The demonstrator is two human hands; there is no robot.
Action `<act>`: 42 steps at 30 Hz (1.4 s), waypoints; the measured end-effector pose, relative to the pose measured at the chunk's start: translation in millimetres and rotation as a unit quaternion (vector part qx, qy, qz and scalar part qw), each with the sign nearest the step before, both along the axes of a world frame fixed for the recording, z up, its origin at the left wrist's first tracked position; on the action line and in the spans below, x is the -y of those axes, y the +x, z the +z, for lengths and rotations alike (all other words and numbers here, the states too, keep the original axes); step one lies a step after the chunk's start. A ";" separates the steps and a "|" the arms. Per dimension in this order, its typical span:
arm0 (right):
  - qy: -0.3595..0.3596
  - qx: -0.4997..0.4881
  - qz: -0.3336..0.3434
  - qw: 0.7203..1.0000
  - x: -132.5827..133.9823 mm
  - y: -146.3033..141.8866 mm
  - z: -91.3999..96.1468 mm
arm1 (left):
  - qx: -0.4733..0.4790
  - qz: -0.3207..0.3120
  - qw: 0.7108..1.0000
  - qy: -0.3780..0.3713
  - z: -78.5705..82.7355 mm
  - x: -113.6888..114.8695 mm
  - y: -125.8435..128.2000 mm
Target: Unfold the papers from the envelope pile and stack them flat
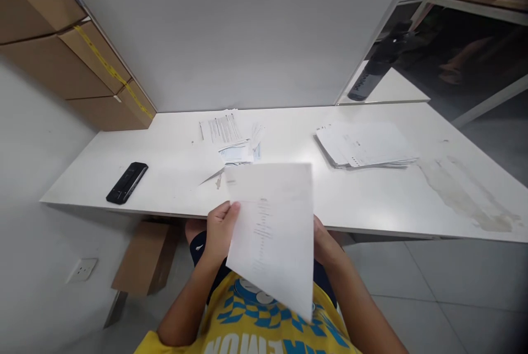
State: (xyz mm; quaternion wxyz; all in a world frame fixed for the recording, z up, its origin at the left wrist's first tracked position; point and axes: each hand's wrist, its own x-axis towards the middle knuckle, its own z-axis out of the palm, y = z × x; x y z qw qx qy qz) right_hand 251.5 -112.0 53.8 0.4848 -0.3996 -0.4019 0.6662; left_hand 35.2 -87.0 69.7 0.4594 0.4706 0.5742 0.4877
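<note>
A white sheet of paper (284,233) with faint printed lines is held up over my lap, at the desk's front edge. My left hand (220,227) grips its left side, thumb on the face and fingers behind. At the right side, my right hand (325,241) is closed at the paper's edge, with its fingers partly hidden behind the sheet. Beyond the sheet lie torn paper pieces (237,153) and a printed page (220,128). To the right rests a stack of papers (367,145).
A black phone (127,183) lies on the left of the white desk (173,150). Cardboard boxes (91,73) are stacked at the back left, and another box (144,258) stands beneath the desk. A dark bottle (367,82) stands behind the right side. A brownish stain (466,194) marks the desk's right end.
</note>
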 end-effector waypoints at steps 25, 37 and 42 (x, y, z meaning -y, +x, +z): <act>-0.107 0.023 -0.345 0.932 4.7 26.5 -77.9 | -0.604 -0.106 0.754 0.235 -54.4 -132.1 -106.8; -0.082 -0.024 -0.388 0.918 -9.4 17.9 -46.0 | -0.471 0.016 0.821 0.323 30.9 -42.6 -61.9; -0.064 0.000 -0.286 0.956 -13.1 4.8 -29.3 | -0.340 -0.146 0.903 0.217 50.2 -46.6 -10.2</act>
